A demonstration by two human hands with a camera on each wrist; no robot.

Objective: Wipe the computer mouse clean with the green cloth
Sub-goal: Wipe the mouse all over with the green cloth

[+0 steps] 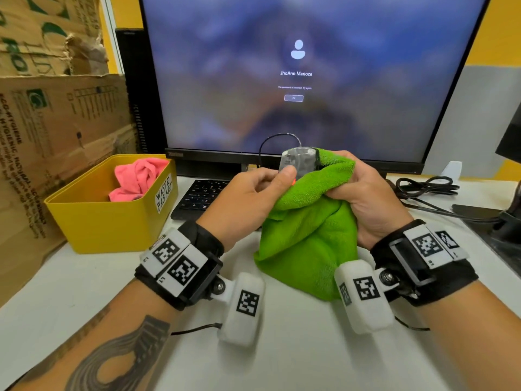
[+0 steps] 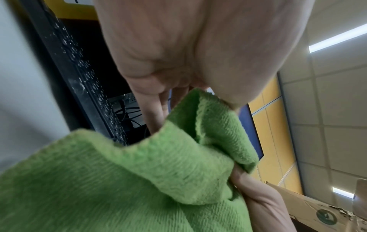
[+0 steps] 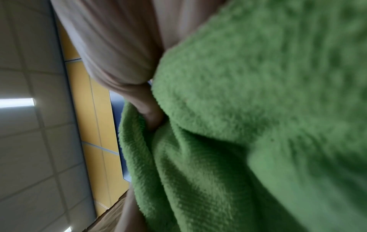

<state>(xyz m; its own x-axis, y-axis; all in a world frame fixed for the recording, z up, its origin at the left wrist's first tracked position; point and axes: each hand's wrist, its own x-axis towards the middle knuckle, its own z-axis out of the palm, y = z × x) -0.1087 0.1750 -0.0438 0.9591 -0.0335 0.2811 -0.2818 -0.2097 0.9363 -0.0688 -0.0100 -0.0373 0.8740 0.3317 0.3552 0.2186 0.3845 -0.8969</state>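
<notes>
A black wired computer mouse is held up in front of the monitor, underside toward me, a red light showing at its lower edge. My left hand grips it, thumb pressed on its near face. The green cloth is bunched against the mouse's right side and hangs down to the table. My right hand grips the cloth, fingers curled into its folds. In the left wrist view the green cloth fills the lower half under the left hand. The right wrist view is mostly green cloth with one finger tucked into it.
A yellow waste basket holding a pink cloth stands at the left. A black keyboard lies behind my left hand, under the monitor. Black cables lie at the right. Cardboard boxes rise at the far left.
</notes>
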